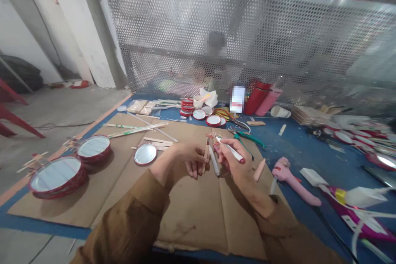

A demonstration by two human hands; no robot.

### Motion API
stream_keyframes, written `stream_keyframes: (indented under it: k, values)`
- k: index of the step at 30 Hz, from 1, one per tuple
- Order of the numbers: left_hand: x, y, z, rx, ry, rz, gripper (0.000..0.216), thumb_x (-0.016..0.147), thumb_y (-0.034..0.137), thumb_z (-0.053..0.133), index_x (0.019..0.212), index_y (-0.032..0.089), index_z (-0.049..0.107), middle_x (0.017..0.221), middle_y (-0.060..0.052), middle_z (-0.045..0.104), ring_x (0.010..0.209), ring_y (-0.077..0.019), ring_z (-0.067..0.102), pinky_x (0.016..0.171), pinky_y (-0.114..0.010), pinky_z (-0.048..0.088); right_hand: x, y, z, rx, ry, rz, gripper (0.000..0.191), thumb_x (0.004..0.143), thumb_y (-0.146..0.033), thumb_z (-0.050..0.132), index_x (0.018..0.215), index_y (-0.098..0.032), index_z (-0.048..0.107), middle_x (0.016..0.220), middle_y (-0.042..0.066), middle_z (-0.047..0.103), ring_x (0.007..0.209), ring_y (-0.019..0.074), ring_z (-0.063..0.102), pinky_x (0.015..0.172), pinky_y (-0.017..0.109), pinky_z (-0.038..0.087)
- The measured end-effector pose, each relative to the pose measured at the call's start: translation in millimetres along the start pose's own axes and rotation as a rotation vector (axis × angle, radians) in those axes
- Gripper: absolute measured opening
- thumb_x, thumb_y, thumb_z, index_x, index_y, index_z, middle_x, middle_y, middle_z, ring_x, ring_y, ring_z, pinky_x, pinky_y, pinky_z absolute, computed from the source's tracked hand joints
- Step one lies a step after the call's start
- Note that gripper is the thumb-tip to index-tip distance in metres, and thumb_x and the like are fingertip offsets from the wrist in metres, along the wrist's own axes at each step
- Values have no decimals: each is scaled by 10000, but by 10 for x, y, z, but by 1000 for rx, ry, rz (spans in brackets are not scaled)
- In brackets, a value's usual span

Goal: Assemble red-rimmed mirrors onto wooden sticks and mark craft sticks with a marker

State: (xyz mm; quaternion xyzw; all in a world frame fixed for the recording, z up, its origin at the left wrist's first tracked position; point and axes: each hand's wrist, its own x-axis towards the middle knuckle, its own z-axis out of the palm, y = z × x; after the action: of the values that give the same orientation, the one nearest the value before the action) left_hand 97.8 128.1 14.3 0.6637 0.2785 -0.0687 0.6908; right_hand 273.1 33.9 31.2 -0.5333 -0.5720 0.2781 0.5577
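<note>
Over the cardboard sheet (185,214), my left hand (194,160) is closed on a flat wooden craft stick (204,161), held upright with a dark reddish upper end. My right hand (239,163) grips a white marker pen (231,151) with a red end, slanted, its other tip near the stick's top. Between the hands is a grey-white pen-like tube (214,161); whether the right fingers touch it I cannot tell. Left of my left hand lies a round red-rimmed mirror disc (145,154), with loose wooden sticks (158,143) behind it.
Two red drum-shaped pieces (57,175) stand at left. Pliers (247,137), a pink glue gun (293,181) and a magenta power strip (346,210) with cables lie right. Behind are red-rimmed discs (214,120), a lit phone (237,99), bottles (256,98) and a perforated metal panel (173,29).
</note>
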Motion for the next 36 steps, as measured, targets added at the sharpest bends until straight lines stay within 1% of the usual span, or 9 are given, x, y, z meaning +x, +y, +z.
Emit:
stream_keyframes:
  k: [3, 5, 7, 11, 13, 18, 24, 30, 36]
  values:
    - [3, -24, -17, -29, -15, 14, 368, 821, 508, 700, 889, 151, 644, 689, -31, 705, 604, -165, 705, 604, -286, 578, 13, -30, -13, 80, -23, 97, 319, 863, -533, 643, 791, -222, 625, 582, -37, 563, 471, 121, 519, 431, 235, 390]
    - [9, -41, -35, -45, -28, 17, 373, 796, 498, 732, 888, 144, 661, 705, -42, 710, 633, -172, 713, 625, -292, 581, 7, -60, -20, 50, -41, 92, 371, 880, -523, 615, 665, -226, 559, 538, -41, 521, 448, 114, 484, 443, 242, 391]
    - [14, -51, -48, -45, -31, 17, 376, 761, 483, 767, 864, 136, 669, 708, -51, 712, 642, -179, 714, 630, -301, 581, -5, -79, -25, -25, -57, 54, 394, 892, -500, 595, 616, -230, 515, 518, -41, 504, 442, 113, 466, 471, 253, 408]
    - [10, -39, -43, -34, -36, 20, 321, 772, 432, 759, 852, 133, 675, 698, -52, 713, 634, -173, 710, 625, -299, 575, -28, -77, -13, -60, -73, 53, 270, 887, -499, 585, 795, -245, 590, 554, -47, 543, 437, 130, 478, 440, 258, 386]
    - [7, -27, -34, -38, -27, 10, 271, 794, 391, 734, 850, 133, 674, 689, -48, 712, 632, -168, 710, 624, -291, 573, -35, -78, -1, -63, -90, 62, 257, 891, -492, 578, 860, -238, 602, 551, -50, 547, 445, 133, 499, 438, 252, 381]
    - [22, -34, -41, -51, -54, -3, 258, 804, 376, 727, 826, 126, 662, 702, -56, 713, 623, -167, 707, 618, -287, 571, -55, -124, 5, -111, -121, 1, 224, 912, -435, 555, 854, -225, 608, 557, -45, 551, 492, 124, 530, 515, 248, 427]
    - [32, -36, -54, -74, -46, -4, 275, 781, 377, 750, 867, 137, 648, 703, -45, 714, 620, -172, 707, 612, -292, 576, -58, -79, -21, -120, -152, -46, 251, 931, -456, 536, 917, -220, 620, 603, -33, 563, 513, 128, 538, 494, 251, 411]
    - [-31, 23, -1, -56, -7, -25, 215, 827, 333, 703, 858, 128, 647, 679, -41, 705, 603, -154, 699, 614, -265, 564, -61, -30, -64, -257, -201, -73, 267, 964, -467, 507, 973, -235, 638, 670, -9, 640, 574, 152, 595, 584, 284, 469]
    - [-63, 33, 19, -38, 7, 4, 206, 829, 334, 696, 857, 137, 641, 680, -35, 701, 610, -157, 698, 612, -274, 562, -61, -60, -84, -356, -224, -108, 274, 985, -470, 478, 984, -249, 640, 712, 5, 688, 665, 186, 642, 788, 367, 511]
